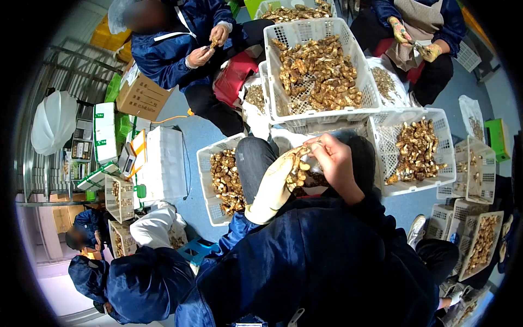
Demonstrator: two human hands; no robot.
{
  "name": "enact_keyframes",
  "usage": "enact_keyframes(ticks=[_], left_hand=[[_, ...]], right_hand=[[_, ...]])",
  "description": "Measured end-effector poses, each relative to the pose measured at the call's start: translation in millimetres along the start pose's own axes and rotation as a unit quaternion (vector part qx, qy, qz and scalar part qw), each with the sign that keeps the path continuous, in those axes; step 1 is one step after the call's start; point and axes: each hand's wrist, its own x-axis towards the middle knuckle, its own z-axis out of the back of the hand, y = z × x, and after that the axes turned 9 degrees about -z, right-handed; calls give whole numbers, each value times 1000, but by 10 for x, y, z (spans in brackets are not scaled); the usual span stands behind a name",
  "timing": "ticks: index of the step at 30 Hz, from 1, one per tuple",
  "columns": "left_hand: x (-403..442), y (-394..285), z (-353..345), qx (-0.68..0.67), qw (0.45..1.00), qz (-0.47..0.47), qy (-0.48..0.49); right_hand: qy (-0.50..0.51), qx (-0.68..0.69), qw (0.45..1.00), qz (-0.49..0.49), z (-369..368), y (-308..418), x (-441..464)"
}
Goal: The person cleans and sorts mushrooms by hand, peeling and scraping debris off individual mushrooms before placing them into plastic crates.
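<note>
My left hand (274, 184), in a cream rubber glove, holds a knobbly brown-and-white mushroom (297, 173) above my lap. Bare fingers of my right hand (333, 161) are pinched together at the top of that piece; whatever sits between them is too small to make out. Left of my knee stands a white crate (204, 188) with brown mushrooms (226, 177) in it. On my right, similar mushrooms (417, 150) lie in another white crate (448, 143). Part of a container between my legs is hidden by my hands.
Ahead is a large white crate (321, 115) of mushrooms. Two people (169, 49) (422, 32) sit beyond it, their gloved hands on small pieces. Bags of scraps (385, 84) flank it. A white box (166, 163) and cardboard carton (143, 95) stand left; stacked crates (479, 240) stand right.
</note>
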Motion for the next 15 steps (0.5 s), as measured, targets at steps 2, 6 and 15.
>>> enact_keyframes(ticks=[2, 6, 15], left_hand=[[7, -19, 142, -109, 992, 61, 17], [41, -67, 203, -390, 899, 198, 0], [23, -107, 158, -570, 761, 309, -12]], right_hand=[[12, 77, 995, -55, 38, 5, 47], [42, -91, 994, 36, 57, 94, 5], [13, -153, 974, 165, 2, 173, -43]])
